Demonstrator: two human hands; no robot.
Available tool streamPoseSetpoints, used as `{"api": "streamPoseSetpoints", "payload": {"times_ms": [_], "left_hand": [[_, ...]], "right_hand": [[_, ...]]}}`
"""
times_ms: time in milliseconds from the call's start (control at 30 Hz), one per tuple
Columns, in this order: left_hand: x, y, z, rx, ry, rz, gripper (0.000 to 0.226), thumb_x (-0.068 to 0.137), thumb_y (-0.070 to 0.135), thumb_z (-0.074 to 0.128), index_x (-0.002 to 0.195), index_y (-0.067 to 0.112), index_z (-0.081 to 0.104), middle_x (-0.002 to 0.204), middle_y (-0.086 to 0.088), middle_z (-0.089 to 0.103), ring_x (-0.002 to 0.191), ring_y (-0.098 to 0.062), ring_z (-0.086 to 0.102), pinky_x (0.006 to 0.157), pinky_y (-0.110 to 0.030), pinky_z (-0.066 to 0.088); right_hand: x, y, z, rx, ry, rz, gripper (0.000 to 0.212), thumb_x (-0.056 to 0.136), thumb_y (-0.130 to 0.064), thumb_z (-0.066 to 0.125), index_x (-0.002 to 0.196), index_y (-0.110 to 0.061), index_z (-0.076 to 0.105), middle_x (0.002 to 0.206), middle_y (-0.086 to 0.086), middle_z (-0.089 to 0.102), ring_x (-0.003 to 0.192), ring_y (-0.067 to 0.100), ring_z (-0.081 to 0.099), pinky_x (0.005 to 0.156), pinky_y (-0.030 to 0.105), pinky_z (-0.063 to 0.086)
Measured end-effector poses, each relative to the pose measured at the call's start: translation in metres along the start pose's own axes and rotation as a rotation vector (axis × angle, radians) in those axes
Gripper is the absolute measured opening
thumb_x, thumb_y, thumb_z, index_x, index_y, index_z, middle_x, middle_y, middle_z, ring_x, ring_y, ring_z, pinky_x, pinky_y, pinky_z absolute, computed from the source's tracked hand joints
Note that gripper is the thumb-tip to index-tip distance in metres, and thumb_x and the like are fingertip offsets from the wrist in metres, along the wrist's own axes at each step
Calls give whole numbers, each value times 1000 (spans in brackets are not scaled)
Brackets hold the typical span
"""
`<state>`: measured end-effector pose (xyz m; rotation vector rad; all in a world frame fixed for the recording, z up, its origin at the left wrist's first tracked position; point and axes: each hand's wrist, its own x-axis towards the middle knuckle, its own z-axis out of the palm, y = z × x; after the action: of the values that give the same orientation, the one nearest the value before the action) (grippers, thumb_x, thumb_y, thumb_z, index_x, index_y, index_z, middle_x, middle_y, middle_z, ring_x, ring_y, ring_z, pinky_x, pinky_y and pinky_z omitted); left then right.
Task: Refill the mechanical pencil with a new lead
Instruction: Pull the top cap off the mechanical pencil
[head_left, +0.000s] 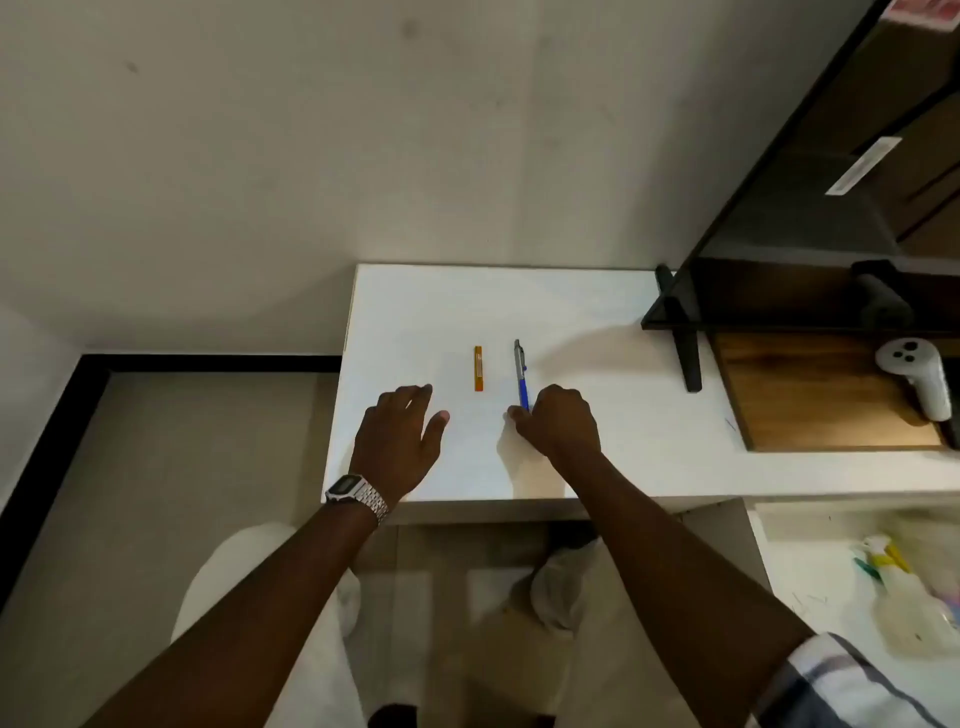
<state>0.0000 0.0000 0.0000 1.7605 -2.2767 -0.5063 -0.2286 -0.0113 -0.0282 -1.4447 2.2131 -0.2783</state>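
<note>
Where the view is nearest, two bare forearms reach forward over pale trousers and a beige floor, the left wrist carrying a silver wristwatch (357, 496) and a checked sleeve (841, 680) showing at the right elbow. To the near right, a low white shelf (795, 566) holds a clear bag of coloured items (904, 587), too blurred to tell apart.

Beyond the knees lies the white table (597, 452), smooth and brightly lit. The left hand (402, 439) rests open and flat on it, fingers spread, gripping nothing. The right hand (558, 421) is curled, its fingertips closed around the near, blue end of the mechanical pencil (520, 374), which lies on the table pointing away, its grey clip end farthest. Just left of the pencil, apart from both hands, the orange lead case (478, 368) lies parallel to it.

Farther right, a dark screen (810, 218) stands on black feet at the table's far right edge, with a wooden board (810, 395) beneath it and a white handheld controller (917, 374) lying there. Past the table rises a plain cream wall (311, 130), with a black skirting strip (208, 362) running along the floor at the left.
</note>
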Motion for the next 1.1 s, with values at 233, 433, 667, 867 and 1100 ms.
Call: {"api": "streamPoseSetpoints", "payload": {"times_ms": [233,433,667,867,1100], "left_hand": [[20,6,4,-189,65,-30,35,101,32,59,128,11,67,134,-8,66,124,-30,59,102,-45,47],[37,25,7,-547,60,-129,29,99,26,65,122,9,71,123,-6,74,105,-16,69,90,-21,53],[50,59,0,-1135,-220,-459,26,92,40,72,103,17,79,104,-4,80,92,-15,77,78,-29,60],[52,65,-2,-1200,-204,-527,26,90,17,77,109,0,77,101,-19,79,84,-25,76,82,-35,63],[52,62,-5,-1217,-198,-497,20,88,12,78,103,-1,79,93,-20,79,78,-27,78,73,-28,66]], "right_hand": [[9,-15,-3,115,-23,55,30,82,-26,74,87,2,66,86,18,74,72,32,72,67,37,61],[-17,-17,-8,340,38,56,31,84,-22,74,69,4,68,55,12,71,44,21,72,62,40,66],[-67,-25,-11,371,55,-5,25,85,-32,75,67,-16,68,54,-2,70,45,9,71,59,30,62],[-76,-29,-17,327,32,-58,25,89,-37,75,76,-15,75,65,-2,75,60,16,74,73,36,62],[-42,-36,-52,600,139,-96,14,97,-38,68,88,-30,76,85,-13,76,83,15,75,79,37,61]]}}
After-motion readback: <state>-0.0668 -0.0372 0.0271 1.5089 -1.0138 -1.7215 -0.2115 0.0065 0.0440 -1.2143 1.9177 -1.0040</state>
